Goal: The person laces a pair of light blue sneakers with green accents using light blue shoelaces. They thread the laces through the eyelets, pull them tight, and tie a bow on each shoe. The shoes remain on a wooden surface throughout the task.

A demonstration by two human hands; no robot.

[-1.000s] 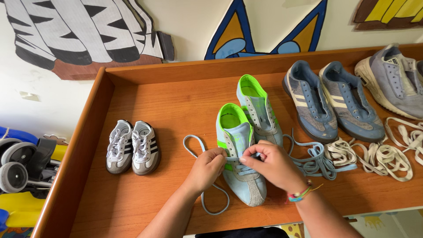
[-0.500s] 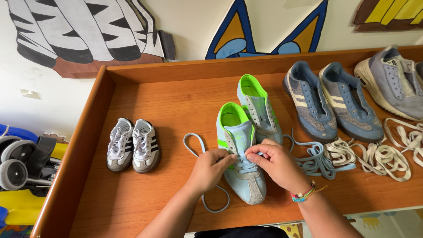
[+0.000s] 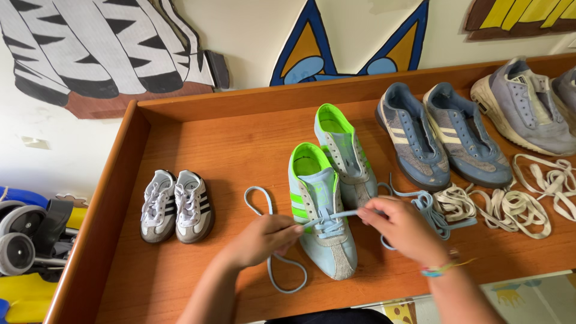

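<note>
- While both hands work over the near shoe, this looks like the lacing step, with the lace being threaded across the lower eyelets
- Left hand is pinched shut on one run of the lace, just left of the shoe, knuckles up
- Right hand has its grip clenched on the other end of the lace, pulling it taut across the tongue
- Between the two grips the lace stretches almost level over the shoe's front, and it looks tight
- Slack from the left side loops out on the counter, one loop above the left hand, one curling below it
- By my read the next move calls for evening the two ends, then feeding a tip up through the next eyelet without letting the crossing go loose
- Shoe itself: pale blue, neon green lining and side stripes, grey suede toe, toe pointing to the person, near the front edge of the counter
- Its mate lies just behind and to the right, touching or nearly so, no lace that I can make out
- Small grey pair sits well to the left
- Blue pair stands to the right, loose cream laces heaped in front
</note>
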